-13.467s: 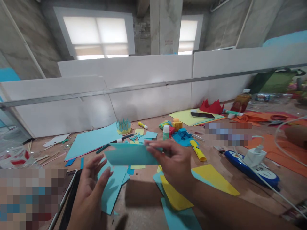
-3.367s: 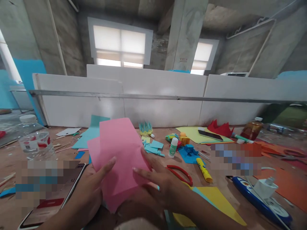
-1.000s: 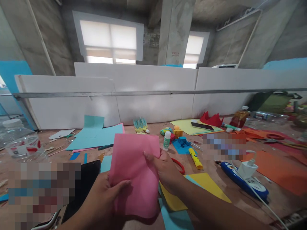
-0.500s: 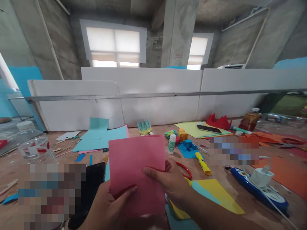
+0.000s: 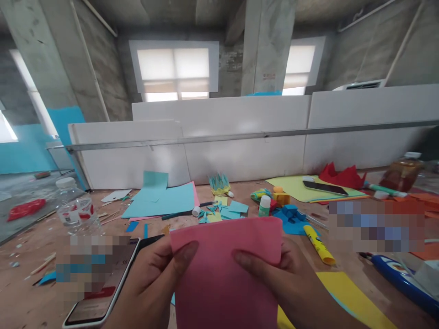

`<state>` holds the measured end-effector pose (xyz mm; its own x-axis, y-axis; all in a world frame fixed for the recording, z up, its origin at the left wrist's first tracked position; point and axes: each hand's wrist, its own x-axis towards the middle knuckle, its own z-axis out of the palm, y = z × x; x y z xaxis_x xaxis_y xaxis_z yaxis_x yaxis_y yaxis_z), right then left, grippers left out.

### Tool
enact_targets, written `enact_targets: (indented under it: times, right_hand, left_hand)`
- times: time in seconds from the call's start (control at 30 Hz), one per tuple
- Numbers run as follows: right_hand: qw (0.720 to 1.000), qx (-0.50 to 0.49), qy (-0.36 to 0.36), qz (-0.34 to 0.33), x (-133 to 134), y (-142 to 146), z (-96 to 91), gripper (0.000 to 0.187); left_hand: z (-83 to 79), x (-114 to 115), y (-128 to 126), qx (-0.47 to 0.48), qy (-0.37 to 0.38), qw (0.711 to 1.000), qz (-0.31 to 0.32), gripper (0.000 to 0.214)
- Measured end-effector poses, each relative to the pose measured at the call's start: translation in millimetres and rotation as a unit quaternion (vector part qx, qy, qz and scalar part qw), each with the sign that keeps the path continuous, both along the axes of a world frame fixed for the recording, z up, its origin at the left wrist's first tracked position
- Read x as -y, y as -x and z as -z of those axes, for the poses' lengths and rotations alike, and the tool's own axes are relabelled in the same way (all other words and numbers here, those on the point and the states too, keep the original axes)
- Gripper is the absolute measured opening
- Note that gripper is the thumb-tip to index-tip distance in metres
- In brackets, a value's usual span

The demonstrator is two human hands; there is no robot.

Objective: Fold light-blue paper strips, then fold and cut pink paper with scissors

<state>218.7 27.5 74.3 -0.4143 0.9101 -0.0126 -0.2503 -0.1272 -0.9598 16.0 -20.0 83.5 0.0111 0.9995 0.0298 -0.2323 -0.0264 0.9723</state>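
Note:
A pink sheet of paper is held up in front of me with both hands. My left hand pinches its left edge, thumb pressed on the front face. My right hand grips the right edge the same way, thumb on the front and fingers behind. The top edge of the sheet looks folded over. Its lower part runs out of the bottom of the picture.
A phone lies at lower left beside a water bottle. Blue paper sheets, a small paper crown, glue bottle, yellow glue stick and yellow paper litter the wooden table. White boards stand behind.
The pink sheet has come lower and closer to me. My left hand has moved up to the top left corner, and both thumbs now press on its front.

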Motion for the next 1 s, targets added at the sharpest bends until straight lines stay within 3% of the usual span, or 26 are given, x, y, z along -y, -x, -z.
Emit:
enact_targets:
  times: [0.13,0.57,0.87,1.0]
  right_hand:
    - [1.000,-0.007,0.016,0.015,3.7,0.6,1.0,0.033]
    - [0.999,0.031,0.002,0.028,-2.0,-4.1,5.9,0.037]
    - [1.000,0.024,0.000,0.012,-1.1,-4.7,7.8,0.035]
    - [1.000,-0.007,-0.004,0.024,-7.8,-5.1,4.9,0.035]
  left_hand:
    - [3.0,4.0,-4.5,0.022,0.050,0.998,-0.028,0.047]
    - [12.4,-0.2,-3.9,0.041,0.040,0.998,-0.033,0.046]
    - [-0.8,5.0,-11.4,0.055,0.072,0.994,-0.055,0.046]
    - [2.6,0.4,-10.5,0.056,0.050,0.995,-0.069,0.045]
